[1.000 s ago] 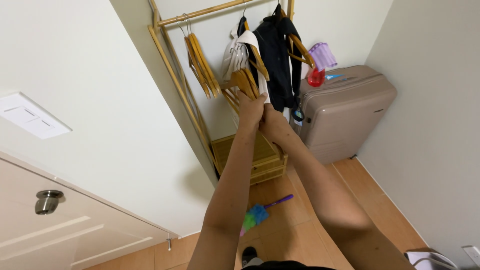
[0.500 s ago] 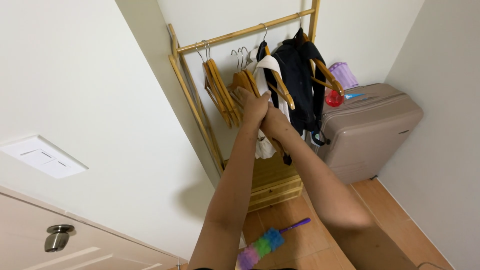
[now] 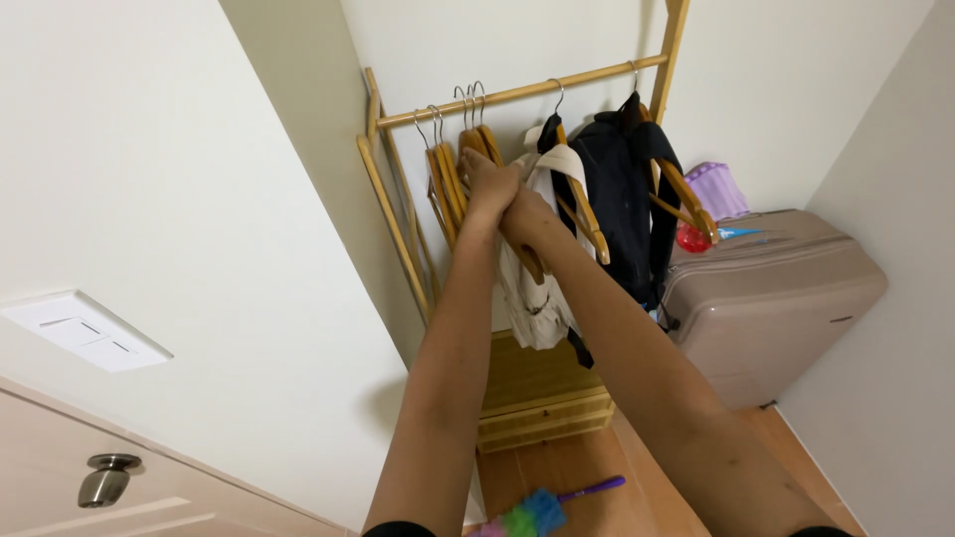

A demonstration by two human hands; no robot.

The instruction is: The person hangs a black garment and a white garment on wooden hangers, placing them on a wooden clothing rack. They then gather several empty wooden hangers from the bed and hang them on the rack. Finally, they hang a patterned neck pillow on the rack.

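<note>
Wooden hangers [image 3: 460,174] hang in a bunch from the left part of the bamboo rail [image 3: 517,91], their wire hooks over it and their arms sloping down toward the near side. The left hand [image 3: 487,187] is raised straight out to them and sits against the right-hand hangers of the bunch, just under the hooks; its fingers appear curled round a hanger there, though the grip itself is hidden behind the knuckles. The right hand [image 3: 525,221] lies just below and to the right, pressed against the left wrist, and I cannot tell whether it is clenched on anything or only resting there. So the left hand is the nearer one to the hangers, which lie above and slightly left of it, and the rail runs left to right, rising a little toward the far right.

Right of the hands a cream garment [image 3: 542,288] hangs on its own hanger, touching the right forearm, and beyond it a black jacket [image 3: 622,204]. A beige suitcase [image 3: 771,298] stands at the right wall. Below the clothes is a wooden chest [image 3: 542,398], and a bright feather duster [image 3: 542,509] lies on the floor near it.
</note>
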